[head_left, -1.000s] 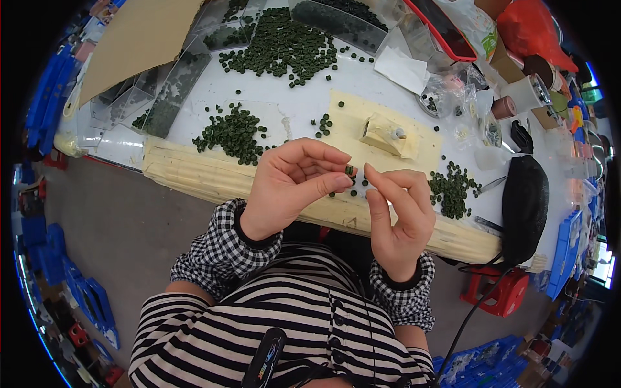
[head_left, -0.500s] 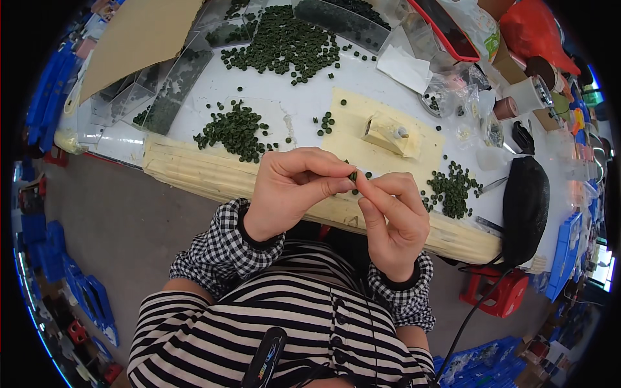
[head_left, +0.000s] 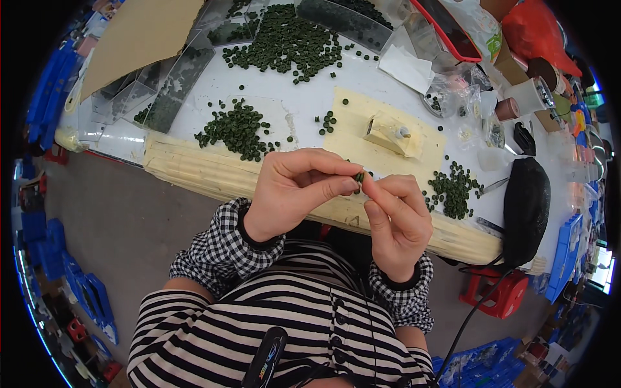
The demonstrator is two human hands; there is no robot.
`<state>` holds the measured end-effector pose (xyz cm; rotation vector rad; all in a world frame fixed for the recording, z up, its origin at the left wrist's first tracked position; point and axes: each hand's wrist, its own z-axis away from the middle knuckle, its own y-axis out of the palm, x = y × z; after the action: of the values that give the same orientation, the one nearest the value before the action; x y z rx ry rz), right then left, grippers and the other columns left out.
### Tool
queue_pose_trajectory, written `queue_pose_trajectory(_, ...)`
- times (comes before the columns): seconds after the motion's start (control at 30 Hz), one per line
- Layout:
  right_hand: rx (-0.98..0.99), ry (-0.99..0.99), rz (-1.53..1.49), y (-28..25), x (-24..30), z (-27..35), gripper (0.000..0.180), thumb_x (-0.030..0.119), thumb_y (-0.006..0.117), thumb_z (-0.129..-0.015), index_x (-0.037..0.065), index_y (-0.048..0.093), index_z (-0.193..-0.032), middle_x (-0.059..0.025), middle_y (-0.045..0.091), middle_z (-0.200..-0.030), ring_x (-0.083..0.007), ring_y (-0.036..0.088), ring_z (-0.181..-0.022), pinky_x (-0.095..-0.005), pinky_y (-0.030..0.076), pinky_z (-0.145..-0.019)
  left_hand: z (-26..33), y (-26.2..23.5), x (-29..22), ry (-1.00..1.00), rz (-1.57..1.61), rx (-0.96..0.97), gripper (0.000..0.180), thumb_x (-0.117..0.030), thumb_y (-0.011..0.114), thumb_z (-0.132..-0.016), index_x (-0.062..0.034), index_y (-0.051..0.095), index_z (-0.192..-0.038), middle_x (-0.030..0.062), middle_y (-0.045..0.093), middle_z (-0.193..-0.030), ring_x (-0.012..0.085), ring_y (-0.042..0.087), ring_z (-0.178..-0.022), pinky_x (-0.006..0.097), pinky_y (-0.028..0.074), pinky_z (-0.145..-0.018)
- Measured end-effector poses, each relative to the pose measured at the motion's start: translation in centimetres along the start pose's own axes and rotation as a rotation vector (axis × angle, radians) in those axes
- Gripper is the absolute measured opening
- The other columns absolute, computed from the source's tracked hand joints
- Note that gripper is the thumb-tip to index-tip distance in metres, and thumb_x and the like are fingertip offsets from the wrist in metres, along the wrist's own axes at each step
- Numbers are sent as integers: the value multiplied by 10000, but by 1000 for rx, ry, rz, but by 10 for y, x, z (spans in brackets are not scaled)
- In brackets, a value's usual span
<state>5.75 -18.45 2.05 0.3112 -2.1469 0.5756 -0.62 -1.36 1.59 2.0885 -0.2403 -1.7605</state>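
Note:
Between the thumb and index finger of my left hand (head_left: 291, 187), a small dark green round piece (head_left: 359, 177) is pinched on edge. The fingertips of my right hand (head_left: 402, 220) meet it from the other side, its fingers curled and its thumb lower, a little apart from the index finger. Whatever else those right fingers may hold is hidden. Behind my hands, a small tape-wrapped block (head_left: 390, 137) with a pale knob on top stands on a cream sheet (head_left: 343, 152). A heap of the same green pieces (head_left: 236, 131) lies left of it, and a smaller heap (head_left: 455, 189) lies to the right.
A large pile of green pieces (head_left: 284, 42) spreads at the back, beside clear trays (head_left: 181, 81) and cardboard (head_left: 139, 39). A red-edged phone (head_left: 449, 29) leans at the back right. A black pouch (head_left: 527, 210) sits right of the padded front edge (head_left: 194, 173); a red stool (head_left: 495, 294) stands below.
Both hands have shifted very slightly to the right, still together at the fingertips. More of the green piece shows between them.

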Motion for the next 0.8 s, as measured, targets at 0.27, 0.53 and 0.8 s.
queue_pose_trajectory(0.27, 35, -10, -3, -3, 0, 1, 316, -29, 685, -818, 3, 703, -1131, -76, 637, -938, -197, 555, -851, -292, 451, -754, 1, 1, 1, 8, 22, -2, 193, 71, 667, -862, 56, 685, -1054, 134, 700, -985, 165, 687, -906, 259, 567, -832)
queue_pose_trajectory(0.53, 20, -26, -14, -3, -1, 0, 356, -38, 708, -783, 39, 717, -1130, -67, 655, -924, -202, 572, -815, -295, 465, -737, 1, 0, 2, 38, -36, 0, 177, 78, 664, -861, 54, 696, -1033, 137, 699, -977, 166, 684, -896, 255, 562, -817)
queue_pose_trajectory(0.8, 32, -32, -11, -2, -1, 1, 353, -35, 709, -784, 43, 719, -1128, -68, 651, -923, -203, 570, -807, -300, 466, -723, 1, 0, 3, 29, -20, -5, 178, 81, 661, -861, 53, 697, -1033, 138, 698, -979, 166, 682, -898, 255, 562, -813)
